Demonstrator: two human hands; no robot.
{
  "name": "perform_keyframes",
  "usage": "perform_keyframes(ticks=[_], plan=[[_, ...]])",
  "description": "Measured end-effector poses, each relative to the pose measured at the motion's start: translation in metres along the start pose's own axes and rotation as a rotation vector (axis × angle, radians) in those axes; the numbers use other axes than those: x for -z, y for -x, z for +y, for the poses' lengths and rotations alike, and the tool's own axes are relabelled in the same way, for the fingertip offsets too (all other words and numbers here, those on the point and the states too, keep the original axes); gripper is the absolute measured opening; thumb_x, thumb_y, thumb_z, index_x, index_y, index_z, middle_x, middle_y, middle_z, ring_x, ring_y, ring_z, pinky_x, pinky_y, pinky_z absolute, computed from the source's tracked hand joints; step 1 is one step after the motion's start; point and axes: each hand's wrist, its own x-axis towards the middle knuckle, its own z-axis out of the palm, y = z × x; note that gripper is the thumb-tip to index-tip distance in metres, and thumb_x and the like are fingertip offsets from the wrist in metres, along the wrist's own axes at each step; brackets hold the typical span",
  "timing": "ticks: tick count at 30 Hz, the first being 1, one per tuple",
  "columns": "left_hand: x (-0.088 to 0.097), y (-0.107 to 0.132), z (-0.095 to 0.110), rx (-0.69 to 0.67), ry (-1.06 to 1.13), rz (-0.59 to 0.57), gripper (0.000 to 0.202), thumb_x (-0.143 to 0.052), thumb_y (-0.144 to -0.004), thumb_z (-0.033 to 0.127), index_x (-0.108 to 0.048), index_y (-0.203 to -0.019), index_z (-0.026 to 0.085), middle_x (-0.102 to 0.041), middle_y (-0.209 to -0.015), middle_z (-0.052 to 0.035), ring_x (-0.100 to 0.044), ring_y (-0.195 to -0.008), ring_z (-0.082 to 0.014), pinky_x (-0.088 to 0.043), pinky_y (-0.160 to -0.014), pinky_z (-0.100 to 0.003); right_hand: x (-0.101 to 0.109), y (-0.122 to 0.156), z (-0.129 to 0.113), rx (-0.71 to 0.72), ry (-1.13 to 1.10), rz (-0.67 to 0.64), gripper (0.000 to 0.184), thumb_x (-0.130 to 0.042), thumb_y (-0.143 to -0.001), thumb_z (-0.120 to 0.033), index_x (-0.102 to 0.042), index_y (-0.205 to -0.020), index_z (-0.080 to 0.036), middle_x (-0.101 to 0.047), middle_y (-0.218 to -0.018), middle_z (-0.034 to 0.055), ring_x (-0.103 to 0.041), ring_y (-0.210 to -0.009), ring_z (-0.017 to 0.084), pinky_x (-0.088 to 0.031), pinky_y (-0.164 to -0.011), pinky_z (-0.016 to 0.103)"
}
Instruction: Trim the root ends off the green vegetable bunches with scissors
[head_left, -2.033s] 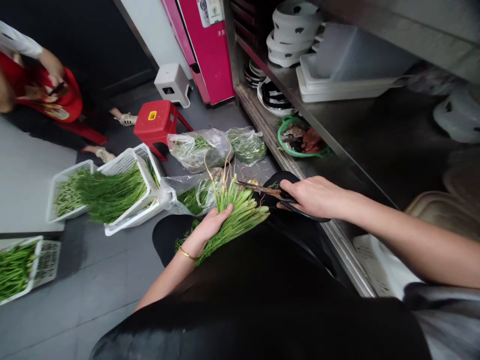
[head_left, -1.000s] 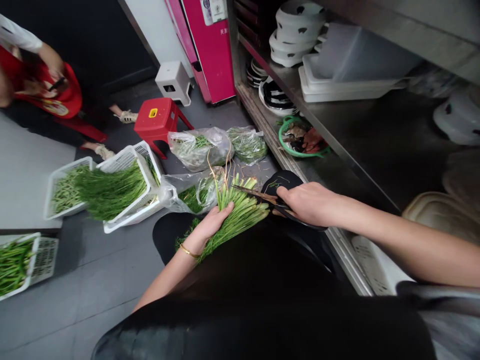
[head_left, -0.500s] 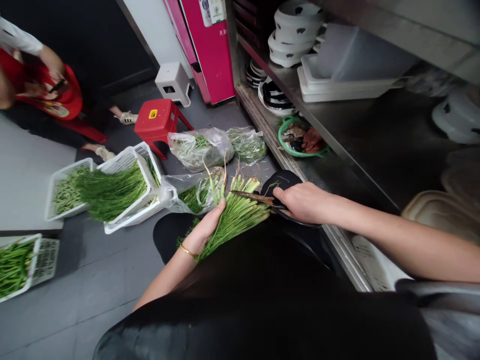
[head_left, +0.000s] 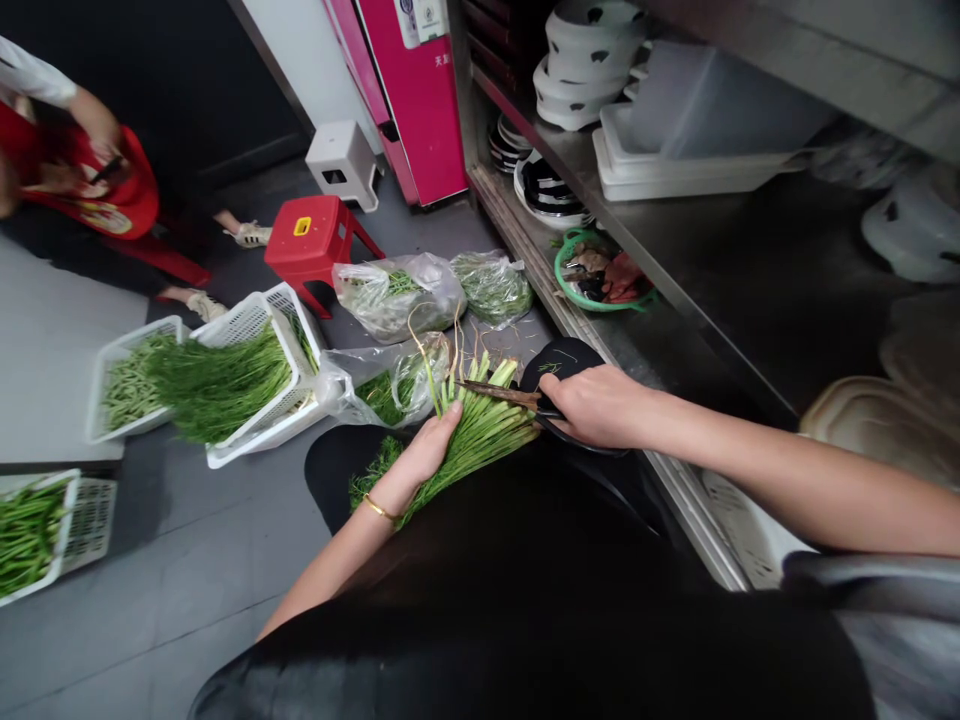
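Note:
My left hand [head_left: 429, 448] is closed around a bunch of green herbs [head_left: 487, 430] with long thin stems, feathery leaves and a few pale roots sticking up at the cut end. The bunch lies across my lap. In my right hand [head_left: 600, 405] is a pair of scissors [head_left: 499, 393] with dark, rust-coloured blades and black handles. Its blades lie across the stem ends, close to my left thumb. Just beyond the bunch sits an open clear plastic bag [head_left: 386, 390] with more greens in it.
White baskets of greens [head_left: 225, 455] and beans [head_left: 94, 400] stand to the left, another basket [head_left: 75, 540] nearer. Filled bags [head_left: 401, 295] and a red stool [head_left: 307, 240] are ahead. A metal shelf [head_left: 675, 290] with dishes runs along the right. A person in a red apron [head_left: 135, 190] is at upper left.
My left thumb and the thin rooted stems have shifted slightly right, towards the scissors. The scissors have moved a little left over the stem ends. Both holds stay the same.

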Motion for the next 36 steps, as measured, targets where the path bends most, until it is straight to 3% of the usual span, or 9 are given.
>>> perform_keyframes(ticks=[6, 12, 21, 27, 31, 36], plan=[[0.0, 0.0, -0.001, -0.007, -0.102, 0.0, 0.07, -0.032, -0.087, 0.066, -0.06, -0.124, 0.012, -0.059, -0.129, -0.0086, -0.048, -0.126, -0.027, -0.031, -0.112, -0.038, -0.002, 0.001, 0.004, 0.008, -0.011, -0.002, 0.04, -0.04, -0.09, -0.042, -0.053, -0.112, -0.012, -0.071, -0.084, 0.0162, -0.069, -0.081, 0.031, -0.045, -0.062, 0.034], [0.0, 0.001, 0.002, -0.028, -0.033, -0.007, 0.067, -0.035, -0.088, 0.063, -0.058, -0.126, 0.013, -0.055, -0.134, -0.0081, -0.04, -0.133, -0.0274, -0.029, -0.113, -0.039, 0.003, 0.011, 0.014, -0.12, -0.075, 0.028, 0.045, -0.034, -0.092, -0.052, -0.051, -0.111, -0.014, -0.071, -0.084, 0.0148, -0.068, -0.078, 0.03, -0.042, -0.06, 0.032], [0.004, 0.001, 0.002, -0.039, -0.075, 0.048, 0.064, -0.036, -0.088, 0.062, -0.058, -0.125, 0.013, -0.053, -0.137, -0.0077, -0.038, -0.134, -0.0268, -0.021, -0.116, -0.039, 0.006, 0.031, 0.019, -0.1, -0.007, -0.087, 0.042, -0.034, -0.093, -0.049, -0.052, -0.107, -0.014, -0.07, -0.08, 0.0157, -0.068, -0.079, 0.031, -0.042, -0.06, 0.034], [0.001, 0.002, 0.003, -0.037, -0.08, 0.003, 0.067, -0.03, -0.089, 0.062, -0.057, -0.125, 0.012, -0.063, -0.124, -0.0085, -0.045, -0.129, -0.0278, -0.032, -0.111, -0.039, 0.001, 0.022, 0.016, -0.092, -0.018, -0.082, 0.042, -0.034, -0.092, -0.049, -0.052, -0.107, -0.013, -0.07, -0.084, 0.0159, -0.068, -0.08, 0.032, -0.042, -0.06, 0.035], [0.001, 0.002, 0.0, -0.033, -0.098, 0.002, 0.066, -0.032, -0.088, 0.063, -0.061, -0.121, 0.013, -0.063, -0.125, -0.0084, -0.05, -0.125, -0.0268, -0.034, -0.11, -0.039, 0.002, 0.017, 0.012, -0.058, -0.017, -0.066, 0.037, -0.037, -0.091, -0.043, -0.052, -0.107, -0.014, -0.071, -0.084, 0.0145, -0.068, -0.082, 0.031, -0.041, -0.059, 0.034], [0.003, 0.002, -0.005, -0.039, -0.113, 0.002, 0.065, -0.031, -0.089, 0.062, -0.063, -0.116, 0.013, -0.065, -0.122, -0.0083, -0.054, -0.12, -0.0267, -0.036, -0.108, -0.039, 0.003, 0.017, 0.013, -0.027, -0.057, -0.093, 0.044, -0.033, -0.092, -0.053, -0.052, -0.105, -0.015, -0.071, -0.084, 0.0143, -0.068, -0.082, 0.031, -0.038, -0.058, 0.032]])
